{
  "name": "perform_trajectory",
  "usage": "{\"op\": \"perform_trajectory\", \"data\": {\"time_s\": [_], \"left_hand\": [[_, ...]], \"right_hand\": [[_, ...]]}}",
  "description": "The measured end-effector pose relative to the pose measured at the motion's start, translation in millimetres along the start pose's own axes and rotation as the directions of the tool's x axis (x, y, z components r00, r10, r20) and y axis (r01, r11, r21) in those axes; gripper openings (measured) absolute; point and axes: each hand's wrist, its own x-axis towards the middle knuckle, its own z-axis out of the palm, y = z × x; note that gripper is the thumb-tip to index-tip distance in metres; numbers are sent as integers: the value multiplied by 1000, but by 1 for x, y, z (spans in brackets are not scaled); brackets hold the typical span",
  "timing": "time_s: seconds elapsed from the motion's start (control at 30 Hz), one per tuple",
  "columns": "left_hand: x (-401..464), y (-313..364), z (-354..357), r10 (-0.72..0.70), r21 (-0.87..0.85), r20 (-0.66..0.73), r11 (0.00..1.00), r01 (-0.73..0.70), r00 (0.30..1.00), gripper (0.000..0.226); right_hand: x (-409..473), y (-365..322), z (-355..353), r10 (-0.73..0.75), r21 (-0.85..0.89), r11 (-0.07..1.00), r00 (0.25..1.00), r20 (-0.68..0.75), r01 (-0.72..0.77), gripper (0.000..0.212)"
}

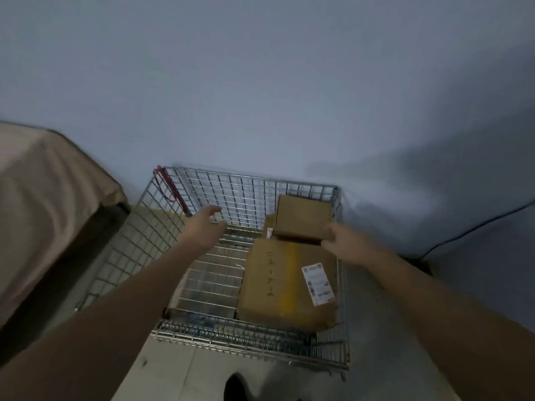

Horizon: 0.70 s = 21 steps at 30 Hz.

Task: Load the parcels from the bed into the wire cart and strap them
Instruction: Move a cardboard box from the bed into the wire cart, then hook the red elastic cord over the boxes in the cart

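Both forearms reach out over the wire cart (pixel 185 331) — left hand (pixel 207 227) spread, empty (blurred); right hand (pixel 344 241) gripping the small parcel's (pixel 304 217) near edge.

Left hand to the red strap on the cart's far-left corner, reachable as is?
Probably yes. The left hand hovers open over the wire cart, just right of the red strap, with nothing between them; the parcels lie on the cart's right side.

The wire cart (pixel 162 235) on the floor (pixel 173 369) holds stacked cardboard parcels (pixel 278 285).
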Motion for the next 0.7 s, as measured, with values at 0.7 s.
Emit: {"op": "perform_trajectory", "data": {"time_s": [0.7], "left_hand": [[-196, -94, -310, 125, 511, -243, 859, 17, 962, 57]], "right_hand": [[-107, -347, -47, -374, -384, 853, 927, 28, 355, 53]]}}
